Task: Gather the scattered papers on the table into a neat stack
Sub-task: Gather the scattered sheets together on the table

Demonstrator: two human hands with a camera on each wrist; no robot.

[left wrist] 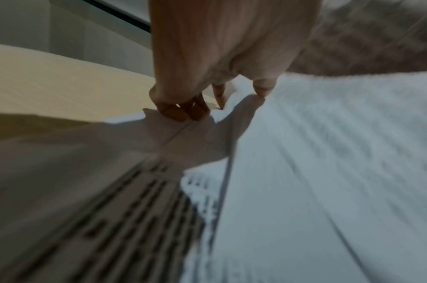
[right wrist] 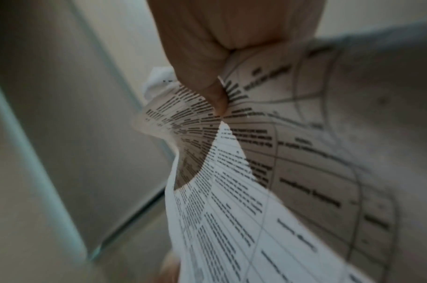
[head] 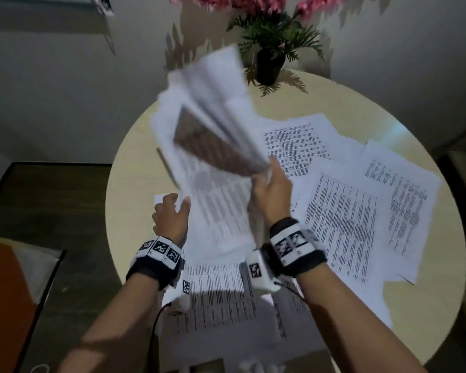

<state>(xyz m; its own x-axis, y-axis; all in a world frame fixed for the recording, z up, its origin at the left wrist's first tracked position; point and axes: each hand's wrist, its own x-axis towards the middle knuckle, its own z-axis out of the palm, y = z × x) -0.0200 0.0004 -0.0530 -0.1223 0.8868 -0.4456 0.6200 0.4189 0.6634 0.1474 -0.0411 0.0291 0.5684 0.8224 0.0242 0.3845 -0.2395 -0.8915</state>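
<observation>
My right hand (head: 271,184) grips a thick bundle of printed papers (head: 213,135) by its near corner and holds it above the round beige table (head: 135,162), fanned and blurred. The right wrist view shows the right hand (right wrist: 214,95) with its thumb pressed on the bundle (right wrist: 231,210). My left hand (head: 172,214) is beside the bundle's lower left edge. In the left wrist view the left hand (left wrist: 217,99) has curled fingertips (left wrist: 180,113) on the corner of a flat sheet (left wrist: 159,130) and its thumb against the hanging sheet (left wrist: 328,153); a pinch is unclear. Loose sheets (head: 342,224) lie on the table.
More printed sheets lie at the far middle (head: 288,141), far right (head: 404,195) and near edge (head: 218,289) of the table. A plant in a black pot (head: 268,65) stands at the table's far edge by the wall. An orange object (head: 0,305) sits on the floor at lower left.
</observation>
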